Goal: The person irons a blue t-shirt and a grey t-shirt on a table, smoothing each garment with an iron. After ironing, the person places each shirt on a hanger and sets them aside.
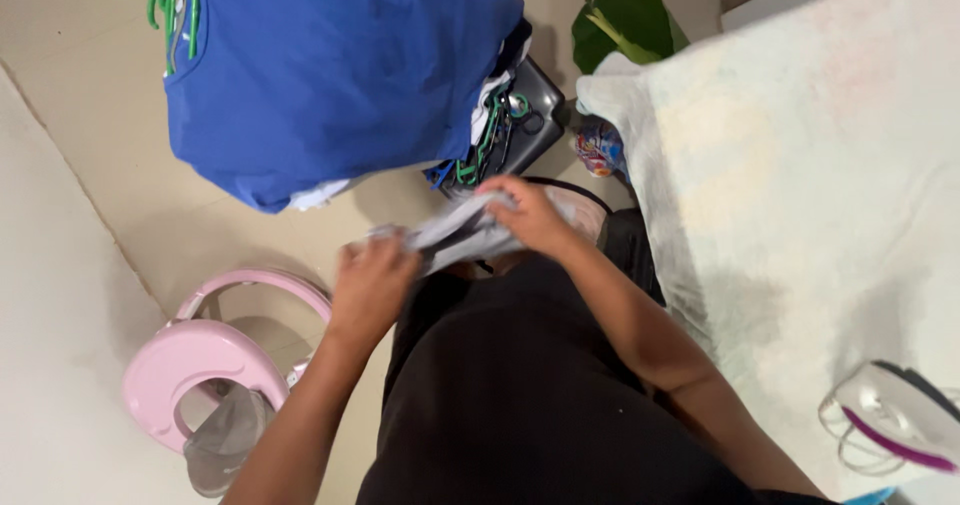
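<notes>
Both hands grip a grey cloth (455,233) held over the floor before the person's waist, left hand (372,283) closed on one end, right hand (530,213) pinching the other, seemingly straightening it; the padded tabletop (800,195) with its iron (893,417) is just beside.

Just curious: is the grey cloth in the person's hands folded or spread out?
Bunched, not spread: the grey cloth is gathered in creases between the left hand and right hand.
</notes>
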